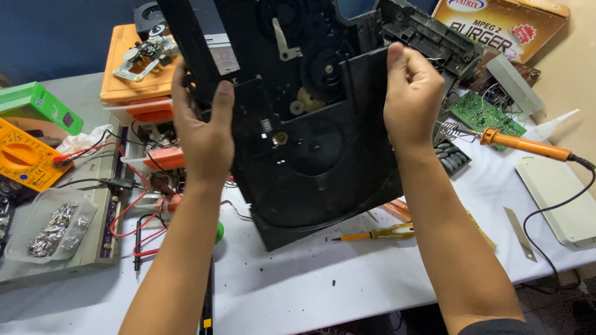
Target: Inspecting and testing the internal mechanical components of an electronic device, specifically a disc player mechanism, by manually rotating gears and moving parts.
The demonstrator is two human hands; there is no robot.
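Observation:
I hold a large black plastic disc-drive chassis (pixel 310 149) upright over the table, its round tray recess and black gears facing me. My left hand (pixel 202 130) grips its left edge, thumb on the front face. On the other side, my right hand (pixel 411 93) pinches the right edge near the top, fingers curled closed on the plastic. The bottom corner of the chassis hangs just above the white table (pixel 310 291).
A yellow screwdriver (pixel 379 234) lies under the chassis. An orange soldering iron (pixel 528 146) and a green circuit board (pixel 484 115) lie to the right. At left are a yellow multimeter (pixel 25 161), red and black leads, an orange parts box (pixel 133 80) and a clear tray of metal bits (pixel 53 226).

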